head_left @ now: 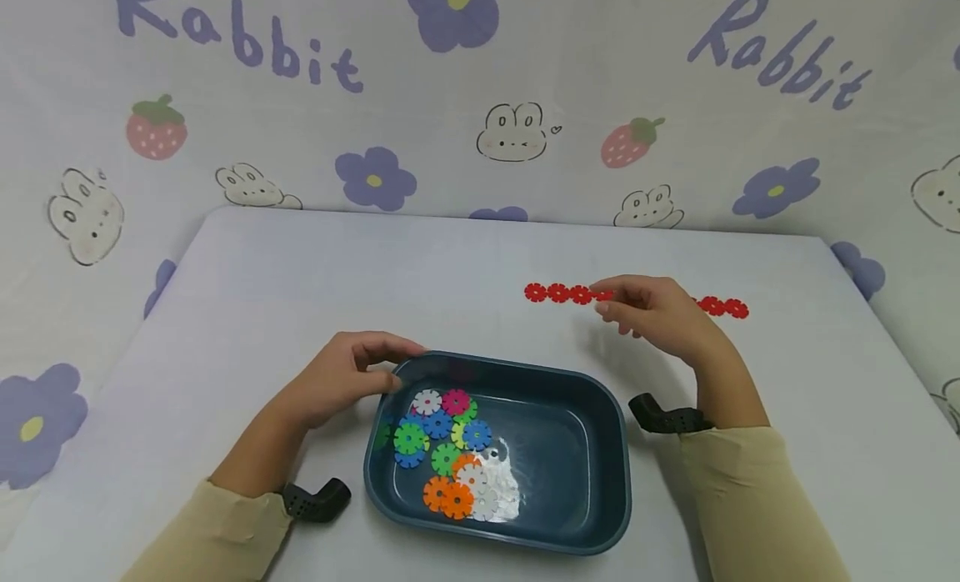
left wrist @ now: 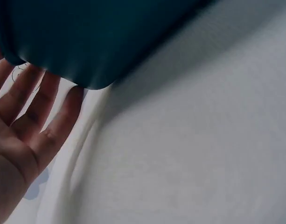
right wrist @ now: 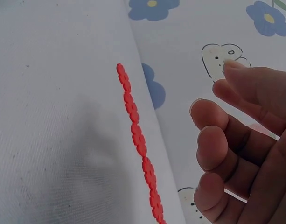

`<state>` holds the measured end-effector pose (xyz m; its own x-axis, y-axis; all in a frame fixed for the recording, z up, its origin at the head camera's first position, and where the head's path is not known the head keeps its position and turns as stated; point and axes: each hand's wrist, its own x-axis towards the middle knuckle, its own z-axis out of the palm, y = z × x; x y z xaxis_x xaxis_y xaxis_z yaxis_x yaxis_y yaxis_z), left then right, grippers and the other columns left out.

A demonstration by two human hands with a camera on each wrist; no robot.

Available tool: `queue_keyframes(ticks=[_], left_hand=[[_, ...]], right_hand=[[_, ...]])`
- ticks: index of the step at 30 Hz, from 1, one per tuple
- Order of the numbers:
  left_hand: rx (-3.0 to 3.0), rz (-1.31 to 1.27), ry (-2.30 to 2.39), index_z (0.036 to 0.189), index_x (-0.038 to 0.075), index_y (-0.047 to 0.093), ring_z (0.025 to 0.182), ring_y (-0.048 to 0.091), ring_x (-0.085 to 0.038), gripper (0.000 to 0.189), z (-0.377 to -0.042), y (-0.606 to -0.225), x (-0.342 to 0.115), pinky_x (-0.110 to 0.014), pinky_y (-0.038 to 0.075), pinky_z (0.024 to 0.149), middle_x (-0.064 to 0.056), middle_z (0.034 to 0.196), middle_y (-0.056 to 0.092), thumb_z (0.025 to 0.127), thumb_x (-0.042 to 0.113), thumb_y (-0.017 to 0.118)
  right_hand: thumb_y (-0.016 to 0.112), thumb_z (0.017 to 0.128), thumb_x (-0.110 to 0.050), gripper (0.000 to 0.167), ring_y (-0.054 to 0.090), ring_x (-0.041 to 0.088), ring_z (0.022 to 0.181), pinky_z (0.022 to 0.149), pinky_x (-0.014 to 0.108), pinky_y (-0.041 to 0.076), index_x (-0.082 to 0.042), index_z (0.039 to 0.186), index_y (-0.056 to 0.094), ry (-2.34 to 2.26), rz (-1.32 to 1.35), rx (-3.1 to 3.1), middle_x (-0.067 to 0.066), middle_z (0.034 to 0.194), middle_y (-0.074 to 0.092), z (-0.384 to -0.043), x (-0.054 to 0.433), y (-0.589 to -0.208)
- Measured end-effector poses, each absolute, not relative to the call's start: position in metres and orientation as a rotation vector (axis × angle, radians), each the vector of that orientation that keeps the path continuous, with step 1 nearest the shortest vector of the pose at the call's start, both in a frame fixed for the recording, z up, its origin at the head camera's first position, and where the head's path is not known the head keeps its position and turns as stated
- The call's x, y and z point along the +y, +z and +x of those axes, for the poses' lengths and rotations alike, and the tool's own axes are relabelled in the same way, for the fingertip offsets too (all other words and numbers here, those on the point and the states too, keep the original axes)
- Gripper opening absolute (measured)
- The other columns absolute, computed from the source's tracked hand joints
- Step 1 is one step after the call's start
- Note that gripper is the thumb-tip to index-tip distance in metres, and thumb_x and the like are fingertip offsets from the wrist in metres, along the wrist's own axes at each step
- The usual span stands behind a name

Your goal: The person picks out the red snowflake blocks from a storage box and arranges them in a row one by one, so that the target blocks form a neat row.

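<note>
My left hand [head_left: 352,373] grips the far left corner of a dark blue plastic tray [head_left: 600,390]; in the left wrist view its fingers [left wrist: 45,102] lie against the outer wall. Several notched snowflake discs [head_left: 447,459] in green, blue, orange, white, yellow and pink lie in the tray's left half. Above a row of red snowflake discs [head_left: 558,293] hovers my right hand [head_left: 660,315], fingers loosely bent. The right wrist view shows nothing held, with the red row [right wrist: 138,140] on the table beside the hand. In the head view, that hand covers the row's middle.
The white table [head_left: 360,265] ends at a straight far edge, behind which hangs a cloth [head_left: 435,90] printed with rabbits, flowers and strawberries. Black wrist cameras [head_left: 318,501] sit on both wrists, the right one close to the tray's right rim.
</note>
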<state>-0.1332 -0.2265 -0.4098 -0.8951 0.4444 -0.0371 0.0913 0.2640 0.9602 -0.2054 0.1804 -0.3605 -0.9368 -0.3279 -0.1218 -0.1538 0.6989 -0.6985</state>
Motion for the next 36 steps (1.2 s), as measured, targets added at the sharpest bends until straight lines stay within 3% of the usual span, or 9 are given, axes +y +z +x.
queue_keyframes(ticks=[6, 13, 21, 28, 36], left_hand=[[2.263, 0.488, 1.601, 0.114, 0.012, 0.073, 0.127, 0.055, -0.025, 0.031, -0.135, -0.406, -0.229, -0.049, 0.046, 0.103, -0.002, 0.13, 0.066, 0.087, 0.003, 0.059], [2.368, 0.5, 1.406, 0.119, 0.021, 0.072, 0.127, 0.057, -0.022, 0.03, -0.135, -0.4, -0.23, -0.05, 0.046, 0.105, 0.002, 0.131, 0.065, 0.088, 0.021, 0.071], [2.5, 0.502, 1.266, 0.126, 0.015, 0.068, 0.131, 0.053, -0.028, 0.035, -0.138, -0.397, -0.225, -0.053, 0.041, 0.107, -0.004, 0.133, 0.064, 0.091, 0.016, 0.067], [2.517, 0.482, 1.282, 0.126, 0.015, 0.068, 0.126, 0.057, -0.028, 0.036, -0.149, -0.402, -0.233, -0.048, 0.049, 0.101, -0.006, 0.132, 0.064, 0.091, 0.018, 0.068], [2.384, 0.436, 1.381, 0.133, 0.021, 0.063, 0.116, 0.062, -0.028, 0.043, -0.154, -0.406, -0.241, -0.034, 0.06, 0.078, -0.008, 0.137, 0.061, 0.091, 0.031, 0.069]], right_hand=[[0.065, 0.094, -0.037, 0.044, 0.063, 0.031, 0.083, 0.072, 0.035, 0.055, -0.015, 0.131, 0.062, -1.075, -0.356, 2.658, 0.012, 0.101, 0.068, -0.208, 0.178, -0.365], [0.066, 0.093, -0.037, 0.045, 0.064, 0.032, 0.083, 0.073, 0.037, 0.056, -0.014, 0.131, 0.061, -1.103, -0.342, 2.631, 0.012, 0.101, 0.068, -0.212, 0.177, -0.372], [0.066, 0.093, -0.037, 0.044, 0.064, 0.031, 0.082, 0.072, 0.037, 0.056, -0.015, 0.13, 0.062, -1.103, -0.344, 2.639, 0.011, 0.101, 0.069, -0.215, 0.178, -0.379], [0.066, 0.093, -0.035, 0.044, 0.063, 0.031, 0.081, 0.072, 0.037, 0.056, -0.013, 0.131, 0.061, -1.104, -0.328, 2.64, 0.012, 0.101, 0.069, -0.216, 0.179, -0.383], [0.066, 0.094, -0.032, 0.04, 0.063, 0.031, 0.082, 0.072, 0.039, 0.056, -0.014, 0.129, 0.063, -1.045, -0.319, 2.649, 0.013, 0.104, 0.07, -0.215, 0.182, -0.385]])
